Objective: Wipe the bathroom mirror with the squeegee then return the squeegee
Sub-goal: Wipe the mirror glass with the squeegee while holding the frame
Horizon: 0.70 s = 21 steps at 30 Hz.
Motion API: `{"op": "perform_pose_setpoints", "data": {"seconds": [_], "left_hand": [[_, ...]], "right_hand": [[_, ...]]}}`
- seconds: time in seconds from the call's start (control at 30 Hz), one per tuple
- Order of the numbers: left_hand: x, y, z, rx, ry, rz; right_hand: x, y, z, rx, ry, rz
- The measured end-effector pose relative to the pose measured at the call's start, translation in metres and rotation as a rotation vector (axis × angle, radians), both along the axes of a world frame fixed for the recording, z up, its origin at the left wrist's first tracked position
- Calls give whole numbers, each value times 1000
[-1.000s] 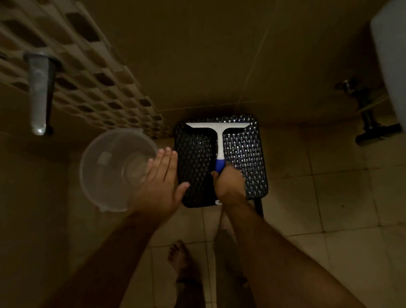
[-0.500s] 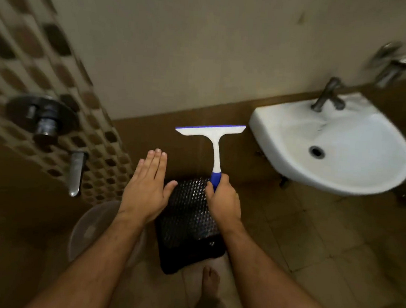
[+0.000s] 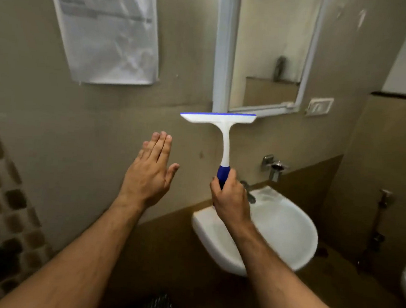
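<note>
As the right hand (image 3: 230, 199) grips the squeegee (image 3: 219, 133) upright below the mirror (image 3: 267, 50), the left hand (image 3: 148, 171) hangs flat, fingers extended.

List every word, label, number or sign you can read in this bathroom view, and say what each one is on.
No text here can be read.
White paper sheet taped to the beige wall: several dark printed lines near its top, too blurred to read.
White wall switch plate beside the white-framed mirror: marks too small to read as text.
White and blue squeegee in the right hand: no label visible.
White ceramic washbasin: no brand visible.
</note>
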<state>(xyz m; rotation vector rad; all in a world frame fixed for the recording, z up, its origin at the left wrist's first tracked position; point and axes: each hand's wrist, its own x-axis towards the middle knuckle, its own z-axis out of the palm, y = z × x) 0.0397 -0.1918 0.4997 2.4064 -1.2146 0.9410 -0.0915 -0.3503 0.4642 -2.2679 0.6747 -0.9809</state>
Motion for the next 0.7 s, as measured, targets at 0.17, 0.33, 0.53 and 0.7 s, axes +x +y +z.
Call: {"op": "perform_pose_setpoints", "data": {"seconds": [0.17,0.33,0.53,0.7], "left_hand": [[1,-80,107,-191,-120,-100],[-3,-135,207,-300,-260,-172],[22,-175,289,-390,-315,-181],[45,-206,327,-587,-144,-192]], "right_hand": [[-2,-76,81,-1,-195,-10],[-3,-135,162,30,-417,108],[16,-173,231,119,-615,242],[32,-189,269,168,-677,289]]}}
